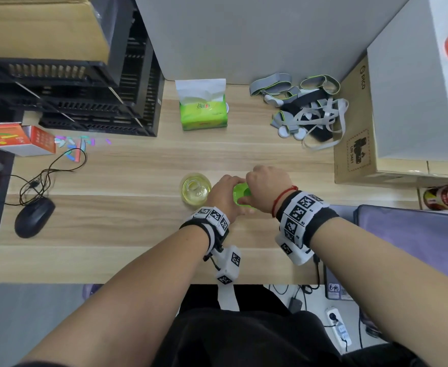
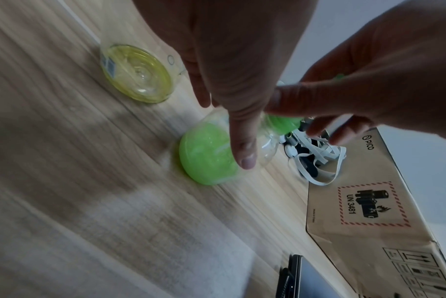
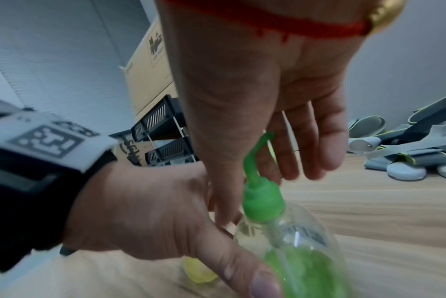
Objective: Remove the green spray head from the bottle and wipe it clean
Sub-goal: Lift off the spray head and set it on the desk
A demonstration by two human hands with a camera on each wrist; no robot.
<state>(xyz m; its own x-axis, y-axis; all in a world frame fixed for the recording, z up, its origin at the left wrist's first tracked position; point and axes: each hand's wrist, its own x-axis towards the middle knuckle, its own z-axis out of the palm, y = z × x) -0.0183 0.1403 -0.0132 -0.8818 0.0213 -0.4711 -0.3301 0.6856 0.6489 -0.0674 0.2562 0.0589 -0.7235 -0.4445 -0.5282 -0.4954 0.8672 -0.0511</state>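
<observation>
The bottle (image 3: pixel 297 248) with the green liquid served as the landmark, standing upright on the wooden desk (image 1: pixel 138 168) near its front edge. Well to the left of it lay a black mouse (image 1: pixel 33 217) with its cable looped behind. Just left of the bottle stood a second clear bottle of yellow liquid (image 1: pixel 195 190), its neck bare, apart from the hands.

The left hand (image 3: pixel 150 217) gripped the green bottle's body, thumb laid down the near side and fingers curled round the far side. That looked like a bracing hold, meant to keep the body from turning.

Above it the right hand (image 3: pixel 262 96) came down over the neck, where the green spray head (image 3: pixel 261 199) still sat screwed on, its thin nozzle pointing up between the fingers. The thumb and fingers were loosely bent about the collar. The right wrist view suggested they were only closing in, the left wrist view that they were touching it, so I cannot tell whether the grip was made. The placing suited a twist to unscrew.

Behind the bottle, toward the wall, stood a green tissue pack (image 1: pixel 203 109) with a sheet pulled up, probably there for the wiping. To the right were tangled grey straps (image 1: pixel 307 112) and a cardboard box (image 1: pixel 355 144).
</observation>
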